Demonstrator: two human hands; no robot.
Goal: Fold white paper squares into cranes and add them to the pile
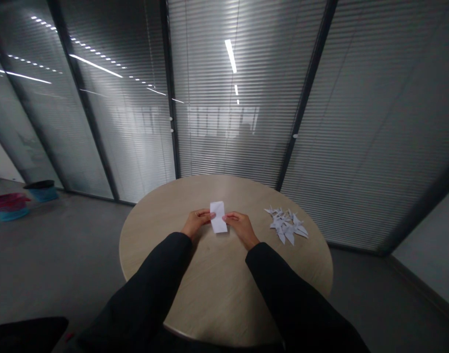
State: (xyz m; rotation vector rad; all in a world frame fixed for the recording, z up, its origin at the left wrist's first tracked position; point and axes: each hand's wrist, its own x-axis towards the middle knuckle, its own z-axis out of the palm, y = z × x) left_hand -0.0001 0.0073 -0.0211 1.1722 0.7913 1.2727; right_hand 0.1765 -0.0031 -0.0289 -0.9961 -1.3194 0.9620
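A folded sheet of white paper [219, 218], taller than it is wide, is held upright between my two hands over the middle of the round table. My left hand [197, 222] pinches its left edge, thumb in front and fingers partly behind. On the opposite edge, my right hand [242, 226] grips the paper in the same way. Several white folded paper cranes [287, 225] lie in a loose pile on the table, to the right of my right hand and apart from it.
The round wooden table [217, 284] stands against a glass partition with blinds [232, 147]. On the floor at the far left are a blue bin [44, 192] and another bin with a red liner [9, 203]. A dark object [26, 333] shows at the lower left.
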